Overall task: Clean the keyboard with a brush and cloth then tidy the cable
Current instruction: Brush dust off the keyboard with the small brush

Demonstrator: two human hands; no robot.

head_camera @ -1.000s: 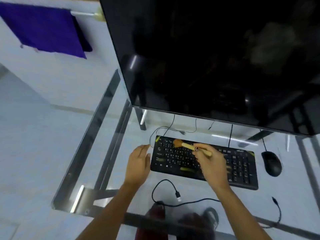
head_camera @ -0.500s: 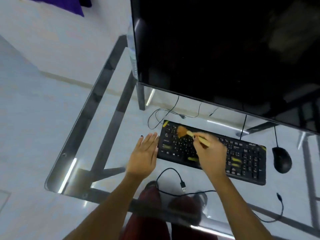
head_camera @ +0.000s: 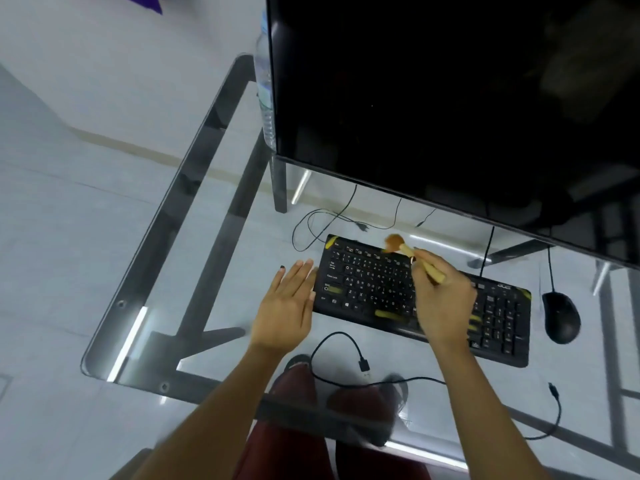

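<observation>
Head view: since 0.5 s ago the brush (head_camera: 408,250) bristles have swept from the keys up to the far edge of the keyboard (head_camera: 426,299). The right hand (head_camera: 441,296) grips its handle; the left hand (head_camera: 285,308), fingers straight, steadies the keyboard's left end. Brushing step (cloth unseen); next, sweep rightward. The loose cable (head_camera: 346,355) lies on the glass bench (head_camera: 214,271).

Bright, cool, even light, but soft and smeary in spots

Glare streaks sit on the glass table (head_camera: 214,278) along its left and near edges, the dark monitor (head_camera: 450,98) throws back dim reflections, the brush (head_camera: 398,245) head and right hand (head_camera: 441,299) are motion-blurred, and straight lines bow toward the frame edges.
</observation>
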